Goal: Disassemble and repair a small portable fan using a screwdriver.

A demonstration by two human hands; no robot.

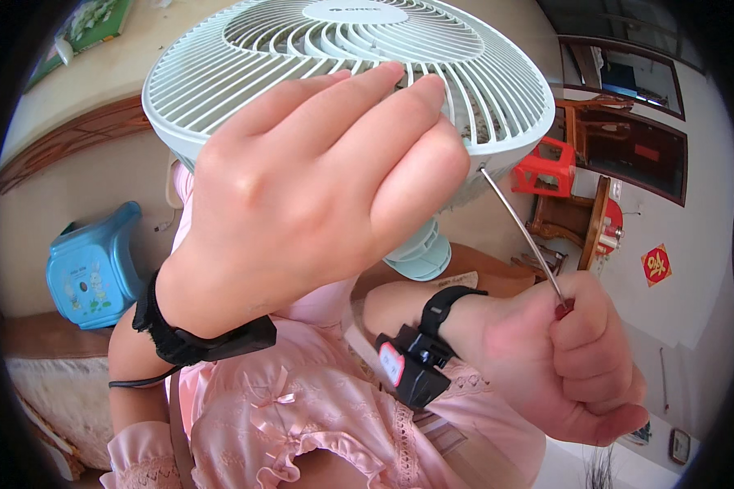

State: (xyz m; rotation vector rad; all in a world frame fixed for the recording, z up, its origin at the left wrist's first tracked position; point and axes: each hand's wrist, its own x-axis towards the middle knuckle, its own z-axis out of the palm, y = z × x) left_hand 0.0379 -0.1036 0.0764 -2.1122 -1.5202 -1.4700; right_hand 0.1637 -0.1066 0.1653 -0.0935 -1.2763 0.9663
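A pale mint electric fan (245, 122) with a round, slatted front grille fills the upper middle of the head view. My left hand (326, 171) lies across the lower part of this grille, its fingers curled over the slats, holding the fan. In the closed fist of my right hand (583, 359) is a screwdriver (523, 232). Its thin metal shaft slants up to the left, and its tip meets the fan's rim just right of my left hand. Only a bit of the red handle shows above the fist. Below the grille, the fan's base (422, 254) is partly hidden by my left hand.
A blue plastic stool (98, 269) stands at the left, and a red plastic stool (546, 167) is behind the fan on the right. Wooden furniture (575, 220) lines the right side. Black straps with small devices (416, 363) sit on both my wrists.
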